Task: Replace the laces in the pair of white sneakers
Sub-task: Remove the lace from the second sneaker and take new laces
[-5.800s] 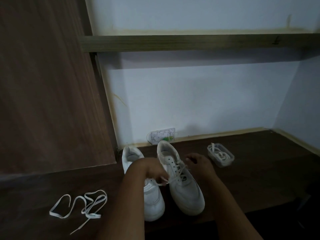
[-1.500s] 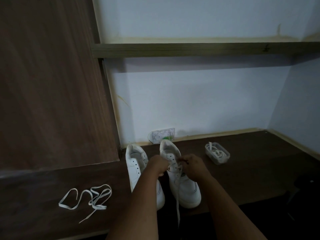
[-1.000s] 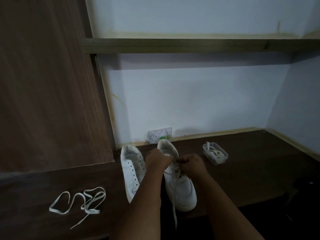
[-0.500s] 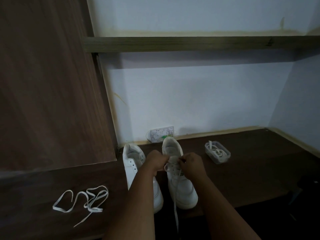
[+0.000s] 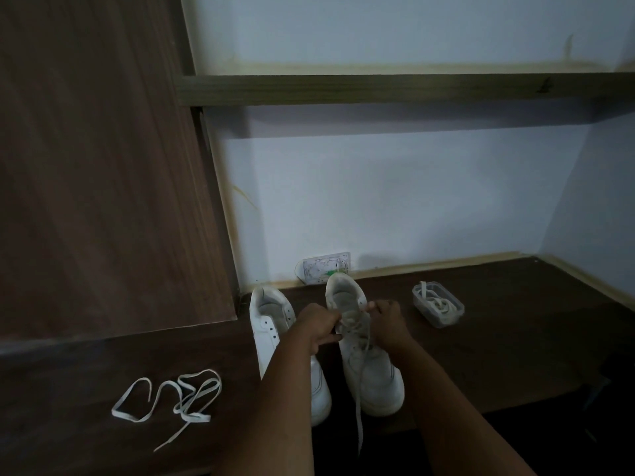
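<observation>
Two white sneakers stand side by side on the dark wooden surface, toes toward me. The left sneaker (image 5: 271,324) has bare eyelets and no lace. Both hands work at the upper eyelets of the right sneaker (image 5: 372,376). My left hand (image 5: 318,326) pinches the white lace (image 5: 360,403) at the shoe's left side. My right hand (image 5: 386,319) pinches the lace near the top right eyelet. One lace end hangs down over the toe and past the surface's front edge.
A loose white lace (image 5: 171,401) lies coiled on the surface at the left. A small clear plastic tub (image 5: 438,309) with another lace stands to the right of the shoes. A wall socket plate (image 5: 324,267) sits behind them. A dark wood panel (image 5: 96,166) rises at the left.
Both hands have stayed on the right sneaker, shifting from its middle eyelets toward the upper ones. The lace end now hangs over the front edge.
</observation>
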A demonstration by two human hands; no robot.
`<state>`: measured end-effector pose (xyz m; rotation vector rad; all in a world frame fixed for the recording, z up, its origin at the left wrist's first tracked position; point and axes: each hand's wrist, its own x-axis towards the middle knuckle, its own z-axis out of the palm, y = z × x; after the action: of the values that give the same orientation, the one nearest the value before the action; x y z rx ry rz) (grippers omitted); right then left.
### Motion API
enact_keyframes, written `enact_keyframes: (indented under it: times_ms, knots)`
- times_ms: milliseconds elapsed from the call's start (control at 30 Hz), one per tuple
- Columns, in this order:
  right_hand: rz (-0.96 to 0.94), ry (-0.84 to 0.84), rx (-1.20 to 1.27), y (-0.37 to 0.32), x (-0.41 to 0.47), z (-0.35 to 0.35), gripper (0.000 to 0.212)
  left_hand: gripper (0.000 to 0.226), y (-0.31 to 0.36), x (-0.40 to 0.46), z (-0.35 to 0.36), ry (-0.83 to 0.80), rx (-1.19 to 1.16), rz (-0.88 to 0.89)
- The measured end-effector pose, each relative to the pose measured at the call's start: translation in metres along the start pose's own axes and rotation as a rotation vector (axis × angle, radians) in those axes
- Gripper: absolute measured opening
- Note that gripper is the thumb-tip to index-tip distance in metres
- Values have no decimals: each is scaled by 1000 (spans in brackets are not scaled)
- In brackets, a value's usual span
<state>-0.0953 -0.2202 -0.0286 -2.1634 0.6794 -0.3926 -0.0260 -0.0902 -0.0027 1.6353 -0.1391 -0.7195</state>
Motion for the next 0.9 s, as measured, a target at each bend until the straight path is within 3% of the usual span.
enact_keyframes:
  times_ms: [233,300,367,433,500,567,633,733,833,900]
  knots:
    - [-276,-11,-304,-3,-17,-5,21,14,-4,2,5,28,-51,3]
    - [-245,-10,-306,0,-11,-1,17,11,-5,3,6,37,-20,9]
    - [-179,-25,-140,2,-6,-1,18,12,-5,4,7,58,-28,-2]
    - [-36,-49,231,2,-4,-8,18,16,-4,2,7,86,-71,-11]
    - [324,-88,781,3,-3,-19,27,17,-2,-1,8,93,-87,-16]
    - [523,-120,1107,12,-4,-29,34,15,-2,-4,11,84,-67,-20]
    - [523,-213,1143,13,-4,-33,44,16,-3,-3,14,92,-43,-12]
    - [316,-264,1046,8,-4,-29,52,23,-5,1,17,104,-6,18]
    - [110,-272,1051,4,-5,-26,33,35,-10,5,17,157,105,48]
    - [102,-277,1069,1,-7,-28,28,36,-12,6,18,190,90,52]
